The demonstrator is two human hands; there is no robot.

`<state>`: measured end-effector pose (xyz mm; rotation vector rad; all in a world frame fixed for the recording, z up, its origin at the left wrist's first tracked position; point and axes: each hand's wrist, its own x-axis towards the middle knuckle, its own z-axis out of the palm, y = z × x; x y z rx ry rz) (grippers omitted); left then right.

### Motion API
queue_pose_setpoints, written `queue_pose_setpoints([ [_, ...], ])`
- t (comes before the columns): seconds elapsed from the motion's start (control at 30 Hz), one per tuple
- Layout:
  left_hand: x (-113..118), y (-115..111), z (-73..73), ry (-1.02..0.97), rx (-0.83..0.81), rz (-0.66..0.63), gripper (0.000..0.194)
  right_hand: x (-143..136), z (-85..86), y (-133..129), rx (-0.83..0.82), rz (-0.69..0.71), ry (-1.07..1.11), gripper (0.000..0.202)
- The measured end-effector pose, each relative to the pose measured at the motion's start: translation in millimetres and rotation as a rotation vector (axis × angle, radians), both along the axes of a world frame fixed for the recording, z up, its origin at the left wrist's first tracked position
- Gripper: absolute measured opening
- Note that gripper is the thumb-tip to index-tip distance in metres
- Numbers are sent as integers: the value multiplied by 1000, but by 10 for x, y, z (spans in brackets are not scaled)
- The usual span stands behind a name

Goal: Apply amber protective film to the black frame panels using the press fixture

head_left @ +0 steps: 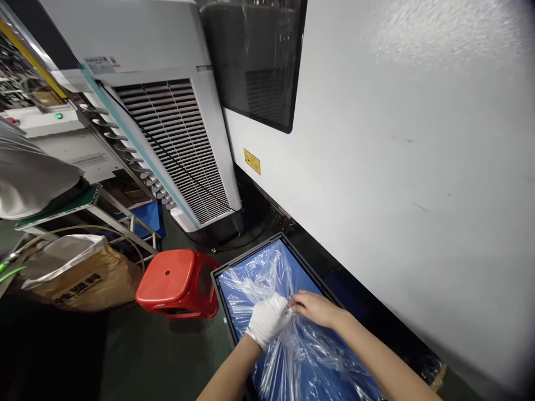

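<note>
A clear plastic bag (pixel 288 348) lies crumpled over a blue surface inside a dark-rimmed crate (pixel 246 254) low in front of me. My left hand (pixel 270 320), in a white knitted glove, is closed on a gathered part of the plastic near the middle of the crate. Close beside it, my bare right hand (pixel 311 307) pinches the same plastic between its fingertips. Both hands nearly touch. What lies beneath the plastic, apart from the blue, cannot be made out.
A red stool (pixel 171 278) stands left of the crate, with a printed brown paper sack (pixel 83 278) beyond it. Behind is a tall louvred air cooler (pixel 175 150) with a cable. A large white machine panel (pixel 376 167) rises on the right. Someone sits at far left.
</note>
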<state>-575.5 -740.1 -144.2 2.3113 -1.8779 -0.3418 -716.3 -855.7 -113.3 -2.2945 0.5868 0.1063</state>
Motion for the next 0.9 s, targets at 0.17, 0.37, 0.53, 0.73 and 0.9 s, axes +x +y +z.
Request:
queue_pose_setpoints([
  [0.17, 23, 123, 112, 24, 126, -93, 45, 26, 64, 20, -139, 63, 28, 10],
  [0.37, -220, 280, 77, 92, 251, -134, 46, -30, -155, 73, -222, 72, 39, 15],
  [0.53, -219, 274, -86, 110, 339, -206, 48, -75, -457, 172, -244, -115, 42, 15],
  [0.73, -223, 635, -208, 89, 398, -242, 34, -224, -572, 561, -206, -471, -146, 21],
  [0.9, -380, 1426, -243, 84, 369, -170, 20, -767, -649, 1419, -111, -800, -340, 40],
])
